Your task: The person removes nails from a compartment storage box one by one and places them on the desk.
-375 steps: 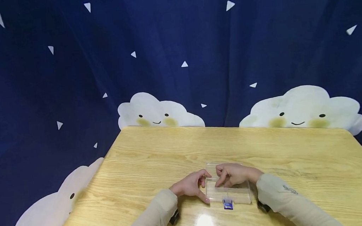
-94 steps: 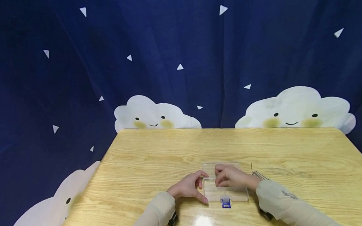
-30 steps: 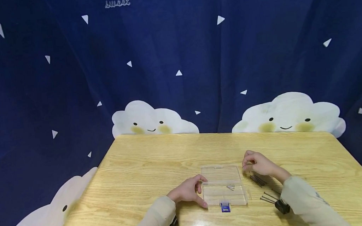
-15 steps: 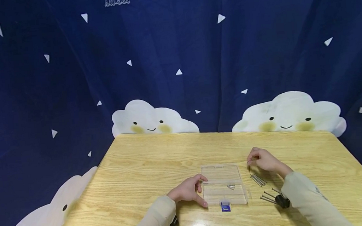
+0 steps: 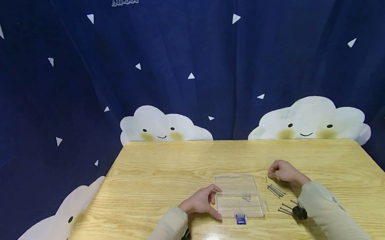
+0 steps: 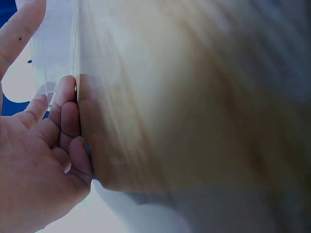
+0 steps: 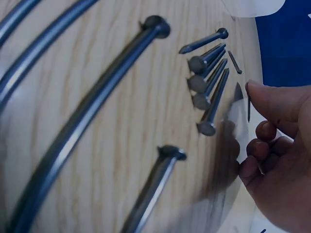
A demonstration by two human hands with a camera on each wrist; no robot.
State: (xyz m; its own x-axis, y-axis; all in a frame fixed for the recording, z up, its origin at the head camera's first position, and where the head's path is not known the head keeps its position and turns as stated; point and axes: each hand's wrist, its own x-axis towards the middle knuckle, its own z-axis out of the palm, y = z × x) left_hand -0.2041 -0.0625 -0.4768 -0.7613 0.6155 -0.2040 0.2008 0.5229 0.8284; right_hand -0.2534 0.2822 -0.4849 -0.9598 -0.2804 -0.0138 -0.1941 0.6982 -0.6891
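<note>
My left hand (image 5: 201,201) grips the left side of a clear plastic box (image 5: 221,212), fingers at the hinge end and thumb at the front corner. The box's lid (image 5: 235,183) lies folded back, its blue latch (image 5: 240,219) faces me, and small nails (image 5: 246,198) lie in its rear compartment. To the right, my right hand (image 5: 283,171) is low over the table; in the right wrist view it pinches a small nail (image 7: 249,104) between thumb and finger. One small nail (image 5: 266,179) lies on the table between that hand and the box.
Medium nails (image 5: 276,191) lie side by side just in front of my right hand. Long nails (image 5: 285,211) lie closer to me, partly hidden by the black wrist camera (image 5: 299,213). A blue curtain with clouds hangs behind the wooden table (image 5: 168,163).
Earlier my right hand was over the box; it has since moved right to the nails and shifted slightly farther right, uncovering the small nail. My left hand stays on the box.
</note>
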